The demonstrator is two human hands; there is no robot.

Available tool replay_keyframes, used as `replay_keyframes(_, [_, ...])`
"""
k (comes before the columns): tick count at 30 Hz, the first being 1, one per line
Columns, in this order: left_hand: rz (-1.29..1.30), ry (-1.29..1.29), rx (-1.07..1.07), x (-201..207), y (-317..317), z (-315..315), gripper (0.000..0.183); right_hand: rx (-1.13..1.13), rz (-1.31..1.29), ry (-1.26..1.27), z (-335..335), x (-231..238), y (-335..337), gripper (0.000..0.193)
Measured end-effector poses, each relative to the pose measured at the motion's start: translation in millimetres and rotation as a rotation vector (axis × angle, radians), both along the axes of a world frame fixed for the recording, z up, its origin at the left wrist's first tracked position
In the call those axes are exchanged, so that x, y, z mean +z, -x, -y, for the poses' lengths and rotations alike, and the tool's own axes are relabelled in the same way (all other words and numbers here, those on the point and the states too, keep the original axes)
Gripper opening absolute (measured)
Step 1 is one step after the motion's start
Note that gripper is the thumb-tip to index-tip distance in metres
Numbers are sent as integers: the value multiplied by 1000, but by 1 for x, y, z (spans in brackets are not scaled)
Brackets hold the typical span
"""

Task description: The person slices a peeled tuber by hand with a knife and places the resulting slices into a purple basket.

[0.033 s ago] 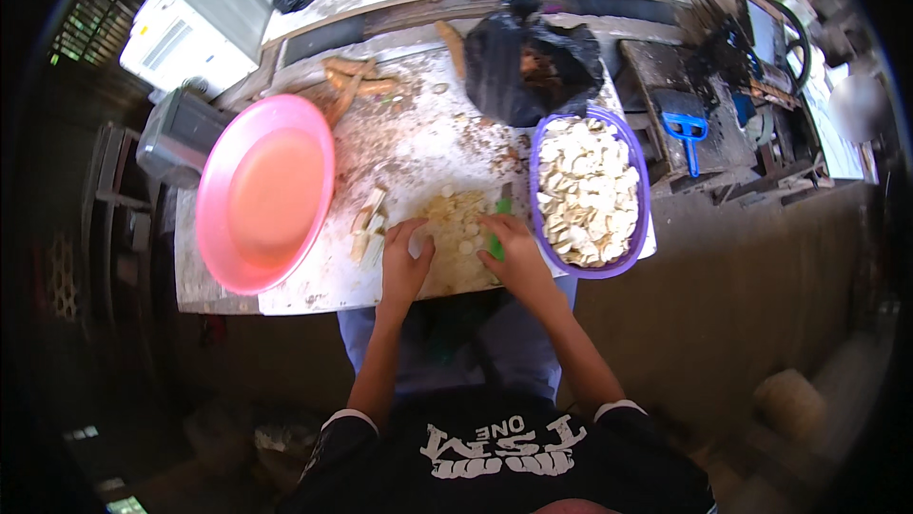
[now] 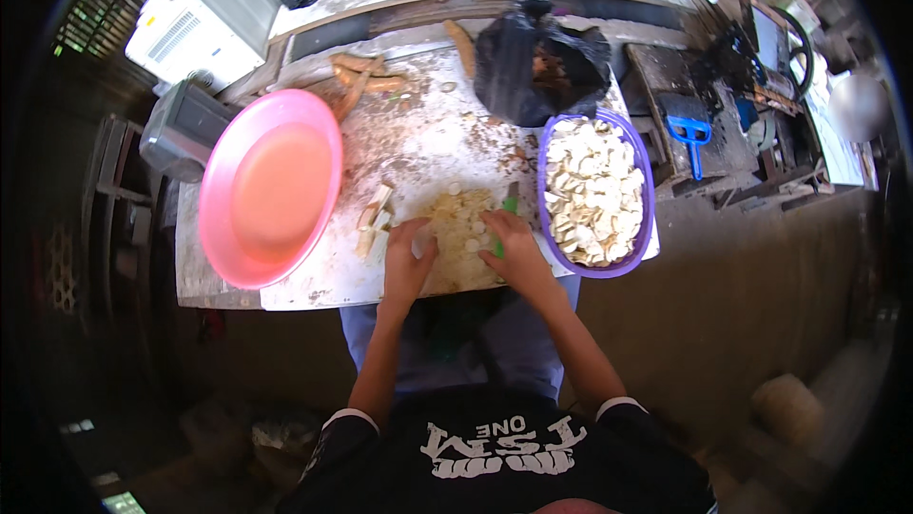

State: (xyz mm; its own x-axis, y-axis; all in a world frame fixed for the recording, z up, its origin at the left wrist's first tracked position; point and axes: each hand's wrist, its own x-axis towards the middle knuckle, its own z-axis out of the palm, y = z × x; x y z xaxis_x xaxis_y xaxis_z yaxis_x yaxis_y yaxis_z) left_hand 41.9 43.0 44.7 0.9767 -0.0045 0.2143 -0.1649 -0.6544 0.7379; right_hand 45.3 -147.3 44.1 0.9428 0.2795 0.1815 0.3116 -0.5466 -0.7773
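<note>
Thin pale slices (image 2: 456,214) of a root vegetable lie scattered on the tabletop between my hands. My left hand (image 2: 409,252) rests at their left side, fingers curved and thumb apart, holding nothing. Just beyond it lie several peeled pale chunks (image 2: 373,224), some with brown skin. At the right of the slices is my right hand (image 2: 518,250), fingers bent and thumb apart. A green-handled knife (image 2: 511,203) lies under or against its fingers, partly hidden; I see no grip on it. Close to the right hand stands a purple basin (image 2: 650,193) heaped with pale cut pieces.
A pink basin (image 2: 221,219) of cloudy liquid stands on the left. Long brown roots (image 2: 366,77) and a black plastic bag (image 2: 504,67) lie at the table's far side. A white appliance (image 2: 195,29) stands back left; a blue dustpan (image 2: 687,129) lies at right.
The whole view has shifted slightly. Both hands and the things on the table keep their places relative to each other.
</note>
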Motion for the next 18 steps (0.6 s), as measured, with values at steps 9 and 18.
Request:
replay_keyframes(9, [37,112,-102,-7,-3,38,29,-51,-1,408,14,-18,-46,52])
replay_keyframes(18, [38,83,-153,-21,-37,75,31,-94,117,56,28,-31,-51,11])
